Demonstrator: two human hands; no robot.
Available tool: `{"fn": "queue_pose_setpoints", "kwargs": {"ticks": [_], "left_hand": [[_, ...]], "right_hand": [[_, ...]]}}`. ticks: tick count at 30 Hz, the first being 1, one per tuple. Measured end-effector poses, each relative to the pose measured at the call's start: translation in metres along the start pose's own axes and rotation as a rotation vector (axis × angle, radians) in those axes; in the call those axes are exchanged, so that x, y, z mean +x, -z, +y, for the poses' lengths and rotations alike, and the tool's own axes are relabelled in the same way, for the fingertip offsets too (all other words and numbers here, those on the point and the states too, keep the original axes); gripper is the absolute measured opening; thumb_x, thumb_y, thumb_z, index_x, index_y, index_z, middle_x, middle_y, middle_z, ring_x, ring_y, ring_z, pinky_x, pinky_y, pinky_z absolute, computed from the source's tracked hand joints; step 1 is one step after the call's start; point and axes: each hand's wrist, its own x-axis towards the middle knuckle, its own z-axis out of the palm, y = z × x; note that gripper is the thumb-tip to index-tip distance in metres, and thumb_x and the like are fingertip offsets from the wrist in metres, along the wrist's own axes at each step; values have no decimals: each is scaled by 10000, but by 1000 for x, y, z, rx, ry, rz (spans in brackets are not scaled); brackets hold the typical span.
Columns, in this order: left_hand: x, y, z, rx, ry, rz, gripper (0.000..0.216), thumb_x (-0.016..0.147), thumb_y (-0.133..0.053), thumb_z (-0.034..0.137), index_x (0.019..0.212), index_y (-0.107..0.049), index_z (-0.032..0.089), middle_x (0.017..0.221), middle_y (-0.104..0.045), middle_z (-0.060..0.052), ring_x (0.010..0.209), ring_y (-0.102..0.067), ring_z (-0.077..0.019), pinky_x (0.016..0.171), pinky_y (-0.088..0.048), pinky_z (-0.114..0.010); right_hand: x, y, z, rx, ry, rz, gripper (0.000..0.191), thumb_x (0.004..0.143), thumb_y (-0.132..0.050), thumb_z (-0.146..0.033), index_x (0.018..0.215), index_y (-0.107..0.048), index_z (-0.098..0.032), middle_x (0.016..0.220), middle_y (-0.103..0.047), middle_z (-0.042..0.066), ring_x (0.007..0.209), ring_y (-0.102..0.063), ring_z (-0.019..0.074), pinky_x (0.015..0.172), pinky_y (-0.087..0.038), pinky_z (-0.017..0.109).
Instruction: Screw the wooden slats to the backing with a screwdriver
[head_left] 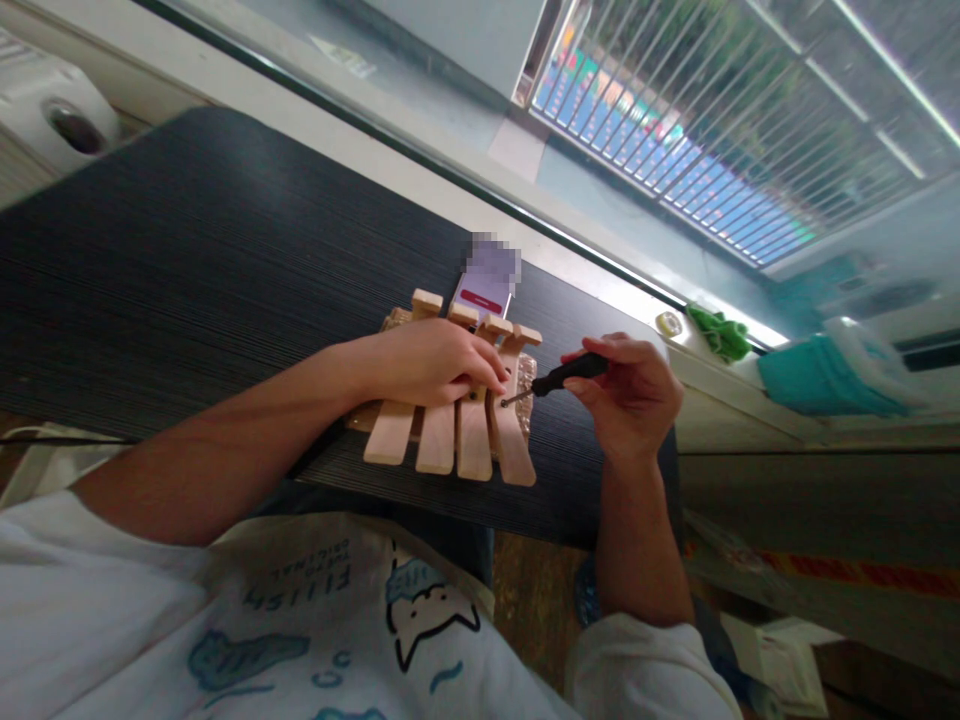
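A pale wooden slatted piece (474, 440) lies on the dark tabletop, its several curved slats side by side. My left hand (431, 355) rests across the slats with bent fingers, gripping it near the rightmost slat. In my right hand (634, 390) is a black-handled screwdriver (570, 373), held by the handle at a slant. The shaft points down-left, and its tip meets a small dark screw (505, 402) in the rightmost slat. Whether the tip sits in the screw head I cannot tell. Brown bubble wrap (527, 380) shows under the wood.
Just behind the wood lies a phone (484, 290) with its screen lit. The dark table (225, 230) borders a white window sill (420, 180). Along the sill at right are a green cloth (718, 332) and a teal container (825, 370). A white appliance (56, 105) stands far left.
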Motion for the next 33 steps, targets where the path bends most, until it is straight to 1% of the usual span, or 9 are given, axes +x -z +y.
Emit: {"fn": "queue_pose_setpoints", "kwargs": {"ticks": [5,10,13,17,24,27,29,31,33], "left_hand": [[-1,0,-1,6,-2,7,429,818,-560,23,1113,-758,263,1244,-717,28,1103,-692,-166,990,-513,-275],[-1,-2,-2,0,-26,18,447,806,-559,7,1123,-753,256,1244,-718,20,1091,-694,-155,991,-507,-262],[-1,-2,-3,-2,-43,31,438,809,-560,4,1119,-754,246,1237,-722,16,1090,-691,-145,1007,-495,-251],[-1,-1,-2,3,-47,30,443,808,-558,-1,1128,-750,239,1234,-723,7,1101,-685,-146,1010,-497,-256],[-1,0,-1,2,-33,21,436,811,-559,10,1111,-757,257,1235,-723,19,1099,-688,-154,1004,-497,-256],[-1,1,0,-3,-18,15,433,810,-557,10,1106,-761,253,1232,-724,16,1097,-689,-155,994,-496,-249],[-1,1,1,-3,-18,10,434,809,-556,3,1104,-761,246,1231,-725,12,1101,-687,-152,1007,-486,-246],[-1,1,1,-2,-18,5,439,810,-560,2,1114,-757,248,1237,-722,14,1111,-683,-154,1013,-484,-251],[0,1,1,0,-13,3,443,810,-567,7,1128,-752,253,1247,-717,15,1116,-683,-160,1006,-493,-261]], "right_hand": [[0,-1,3,-66,19,53,286,728,-821,-398,973,-693,-324,679,-503,-68,528,-483,87,424,-385,247],[1,-2,3,-74,48,75,270,728,-824,-366,941,-667,-311,685,-490,-71,528,-450,83,426,-372,238],[2,-3,2,-56,65,65,263,732,-823,-324,934,-657,-304,696,-498,-73,526,-442,75,425,-363,231],[2,-3,1,-60,65,50,263,745,-810,-326,954,-651,-310,720,-511,-63,535,-450,81,423,-360,239],[-4,-3,3,-124,79,40,321,766,-783,-360,1049,-632,-373,748,-537,-40,565,-501,115,425,-385,274],[-5,-1,4,-158,108,20,285,777,-771,-348,1037,-658,-373,758,-556,-36,603,-536,120,454,-418,278],[-5,2,5,-147,114,-13,250,813,-729,-364,1058,-677,-376,778,-582,-31,646,-571,129,491,-453,289],[-4,6,4,-112,113,-59,253,856,-665,-404,1108,-681,-383,849,-633,-15,715,-614,143,525,-485,303],[-3,9,3,-76,102,-112,270,876,-631,-418,1140,-678,-390,974,-683,3,822,-653,160,537,-497,301]]}}
